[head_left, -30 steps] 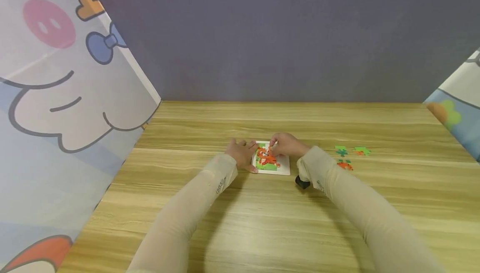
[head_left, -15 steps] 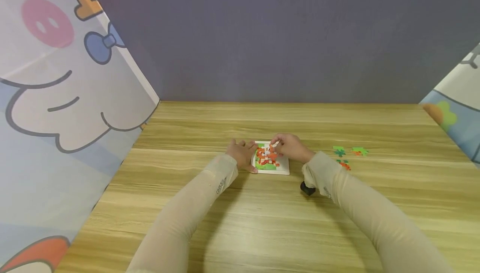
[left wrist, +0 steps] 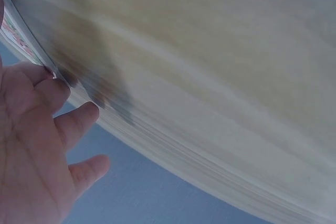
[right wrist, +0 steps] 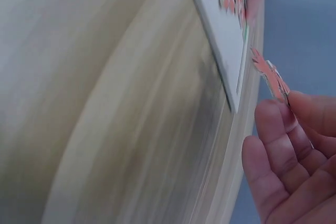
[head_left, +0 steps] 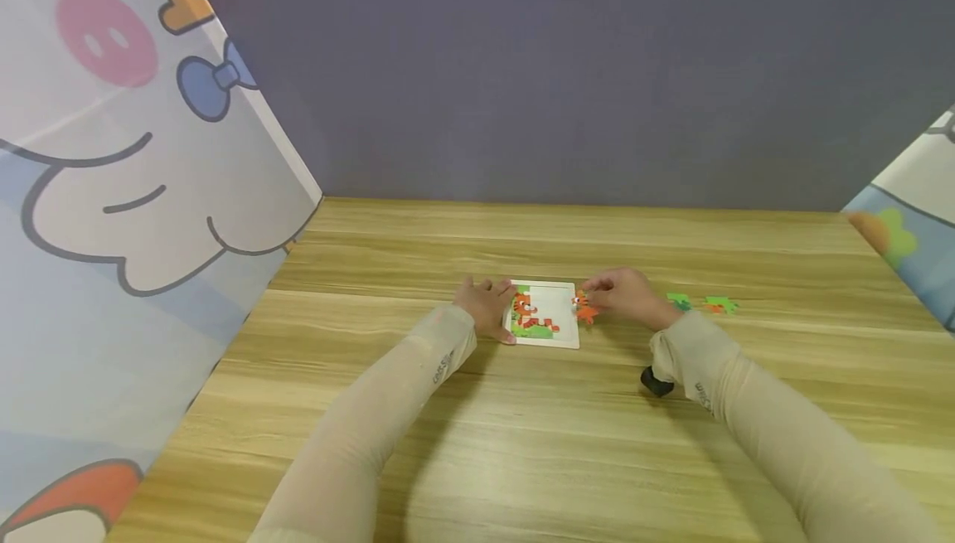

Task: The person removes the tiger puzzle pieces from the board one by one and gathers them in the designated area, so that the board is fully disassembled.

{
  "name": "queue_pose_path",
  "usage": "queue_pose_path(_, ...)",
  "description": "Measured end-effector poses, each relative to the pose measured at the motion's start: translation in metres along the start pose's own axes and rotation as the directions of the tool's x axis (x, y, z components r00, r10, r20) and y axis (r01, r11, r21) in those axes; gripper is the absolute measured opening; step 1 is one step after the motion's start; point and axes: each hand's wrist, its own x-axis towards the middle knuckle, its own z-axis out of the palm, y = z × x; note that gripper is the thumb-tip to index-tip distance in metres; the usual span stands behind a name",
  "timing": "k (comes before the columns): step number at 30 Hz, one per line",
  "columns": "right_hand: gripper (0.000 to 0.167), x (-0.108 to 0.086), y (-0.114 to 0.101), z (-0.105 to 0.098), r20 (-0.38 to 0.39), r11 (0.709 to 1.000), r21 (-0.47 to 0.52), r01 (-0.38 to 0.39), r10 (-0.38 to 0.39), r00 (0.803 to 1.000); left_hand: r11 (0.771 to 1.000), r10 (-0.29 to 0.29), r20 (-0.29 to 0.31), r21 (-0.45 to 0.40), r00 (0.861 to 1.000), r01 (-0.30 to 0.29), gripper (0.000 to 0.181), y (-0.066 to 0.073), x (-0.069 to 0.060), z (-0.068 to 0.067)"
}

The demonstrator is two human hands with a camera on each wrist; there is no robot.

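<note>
A white puzzle tray [head_left: 564, 311] lies on the table, with several joined orange and green tiger pieces [head_left: 531, 327] along its left and lower parts. My left hand [head_left: 485, 308] rests at the tray's left edge, fingers spread; in the left wrist view the fingertips [left wrist: 86, 114] sit beside that edge. Just off the tray's right side, my right hand [head_left: 630, 296] pinches an orange puzzle piece [head_left: 585, 309] between thumb and fingers. The right wrist view shows this puzzle piece [right wrist: 272, 77] held up at a tilt, apart from the tray [right wrist: 223, 40].
Loose green and orange puzzle pieces [head_left: 720, 305] lie to the right of the tray, one green piece [head_left: 678, 300] partly behind my right forearm. A dark panel [head_left: 567, 79] stands along the table's back edge, and a cartoon-printed panel [head_left: 172, 195] on the left.
My right hand has moved right, lifting the orange puzzle piece away from over the tray to beyond its right edge. My left hand stays at the tray's left side.
</note>
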Motion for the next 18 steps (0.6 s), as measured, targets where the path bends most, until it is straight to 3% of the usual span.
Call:
queue_pose_path(11, 0.029, -0.025, 0.020, -0.031, -0.028, 0.997, -0.032, -0.068, 0.067, 0.997, 0.998, 0.051, 0.023, 0.032, 0.998, -0.052, 0.093, -0.003, 0.003, 0.005)
queue_pose_path(18, 0.037, -0.044, 0.044, -0.050, -0.048, 0.991, 0.070, -0.111, 0.115, 0.992, 0.993, 0.113, 0.006, 0.015, 0.994, -0.114, 0.083, -0.006, 0.000, 0.005)
